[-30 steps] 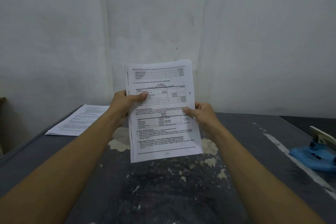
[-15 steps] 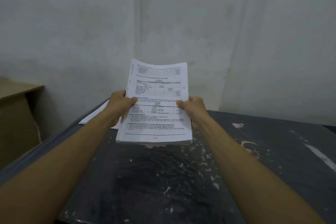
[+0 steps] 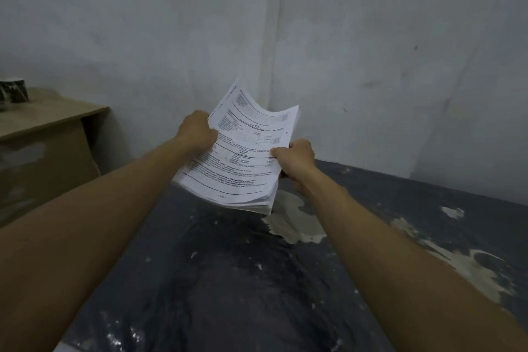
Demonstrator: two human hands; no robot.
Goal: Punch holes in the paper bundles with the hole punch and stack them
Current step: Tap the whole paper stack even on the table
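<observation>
A thick bundle of printed white paper point(image 3: 243, 160) hangs in the air above the far left part of the dark table point(image 3: 228, 280). My left hand point(image 3: 195, 131) grips its left edge and my right hand point(image 3: 297, 161) grips its right edge, thumb on the top sheet. The bundle tilts, its far end curling upward and its near edge low over the table. A small punched hole shows near its right edge. The hole punch and the earlier stack of sheets are out of view.
The table top is dark grey with pale worn patches point(image 3: 294, 226). A light wooden cabinet point(image 3: 43, 148) stands to the left with a tape roll point(image 3: 13, 93) on top. White walls point(image 3: 371, 51) meet in a corner right behind the table.
The view has swung left, so the blue hole punch and then the flat stack of sheets left the frame. Both hands carried the bundle leftward and tilted it flatter.
</observation>
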